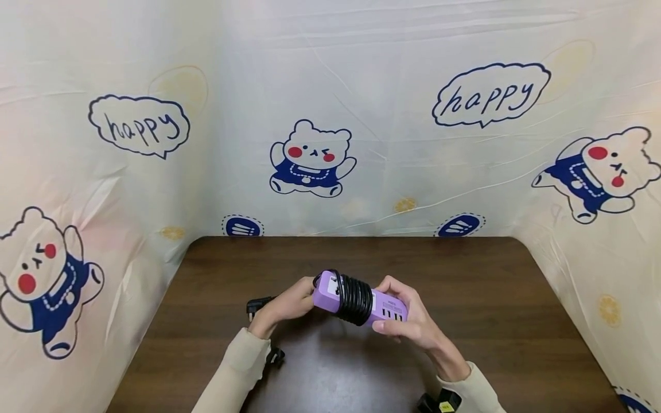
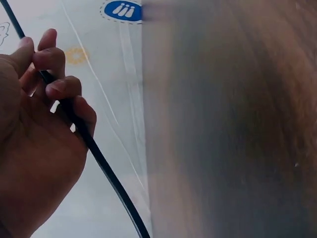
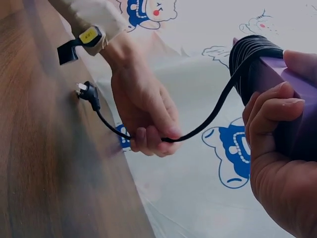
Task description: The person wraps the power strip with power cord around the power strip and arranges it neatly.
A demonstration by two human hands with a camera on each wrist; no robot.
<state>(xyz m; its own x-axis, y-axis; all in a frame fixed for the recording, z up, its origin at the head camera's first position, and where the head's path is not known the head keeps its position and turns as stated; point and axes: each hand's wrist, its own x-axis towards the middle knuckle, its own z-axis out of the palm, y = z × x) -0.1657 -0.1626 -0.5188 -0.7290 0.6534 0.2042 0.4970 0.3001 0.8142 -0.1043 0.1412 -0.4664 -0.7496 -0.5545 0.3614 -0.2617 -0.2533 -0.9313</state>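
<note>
A purple power strip [image 1: 389,307] with a row of USB ports is held up above the table by my right hand [image 1: 418,321], whose thumb and fingers grip its right end. Several turns of black cord [image 1: 355,301] are wound round the strip's middle. My left hand [image 3: 146,101] pinches the loose stretch of the cord with curled fingers, as the right wrist view shows. In the left wrist view the cord [image 2: 116,186] runs across the fingers of that hand. Beyond it dangles the plug [image 3: 89,93], its metal prongs showing.
A dark brown wooden table [image 1: 465,275] lies beneath both hands. Pale cloth [image 1: 392,69] printed with bears and "happy" bubbles hangs round its back and sides. Each wrist wears a small black device; the right one [image 1: 446,401] has a yellow label.
</note>
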